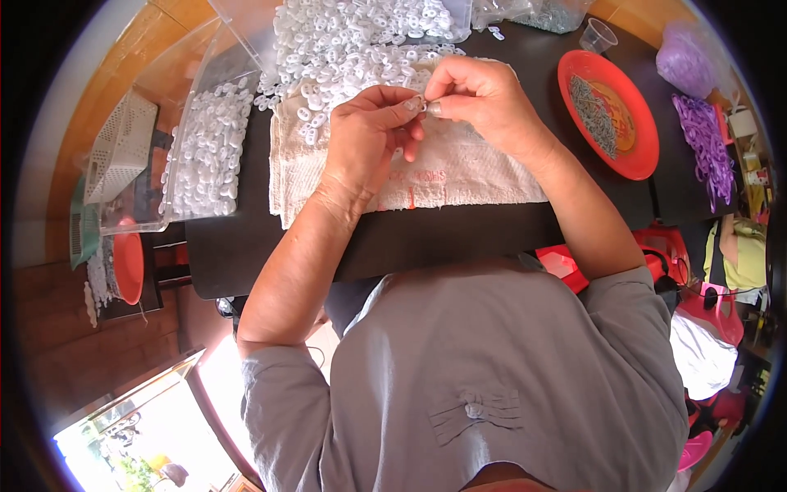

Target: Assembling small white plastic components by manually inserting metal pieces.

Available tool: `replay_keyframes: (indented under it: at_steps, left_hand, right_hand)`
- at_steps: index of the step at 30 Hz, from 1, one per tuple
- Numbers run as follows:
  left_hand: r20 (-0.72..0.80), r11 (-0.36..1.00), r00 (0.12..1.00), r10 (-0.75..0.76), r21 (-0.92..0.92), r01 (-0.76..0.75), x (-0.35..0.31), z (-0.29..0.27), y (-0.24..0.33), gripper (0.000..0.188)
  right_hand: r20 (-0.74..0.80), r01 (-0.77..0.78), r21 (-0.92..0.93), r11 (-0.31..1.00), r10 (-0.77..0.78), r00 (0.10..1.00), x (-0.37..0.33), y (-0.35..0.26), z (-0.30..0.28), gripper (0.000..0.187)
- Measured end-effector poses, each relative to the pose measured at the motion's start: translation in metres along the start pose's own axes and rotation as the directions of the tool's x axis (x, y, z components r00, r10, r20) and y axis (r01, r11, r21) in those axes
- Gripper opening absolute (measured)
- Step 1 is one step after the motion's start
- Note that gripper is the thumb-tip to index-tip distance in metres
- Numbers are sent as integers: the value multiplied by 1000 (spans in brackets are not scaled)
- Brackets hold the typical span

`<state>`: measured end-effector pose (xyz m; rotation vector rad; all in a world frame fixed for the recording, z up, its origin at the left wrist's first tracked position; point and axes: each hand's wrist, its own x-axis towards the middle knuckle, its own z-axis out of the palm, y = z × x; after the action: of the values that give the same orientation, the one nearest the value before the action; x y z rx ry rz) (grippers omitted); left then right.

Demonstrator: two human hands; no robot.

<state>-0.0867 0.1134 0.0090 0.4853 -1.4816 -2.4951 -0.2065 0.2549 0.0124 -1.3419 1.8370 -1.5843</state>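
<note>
My left hand (367,131) pinches a small white plastic oval piece (423,105) between thumb and forefinger, its other fingers curled beneath. My right hand (485,100) meets it from the right, thumb and forefinger pressed together at the piece's edge. Whatever the right fingertips grip is too small to make out. Both hands are over a folded cream towel (484,176) on the dark table. Just beyond them, a large heap of similar white oval pieces (352,37) spreads onto the towel's far part.
To the right, a red plate (648,156) holds small grey metal parts (592,119). Past it lie purple strips (705,152) and a purple bag (685,61). A clear cup (598,36) stands behind the plate. At left is a clear bin of white pieces (209,152).
</note>
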Motion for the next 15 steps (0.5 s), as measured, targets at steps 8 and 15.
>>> replay_keyframes:
  at_steps: [8,15]
  left_hand:
    - [-40,999,999,33,-9,-34,-1,2,-1,11]
    - [-86,995,992,94,52,-90,-3,4,-3,10]
  right_hand:
    - [-28,-28,98,995,30,999,0,0,-1,15]
    - [-31,9,-2,1000,-9,999,-1,-7,1,16]
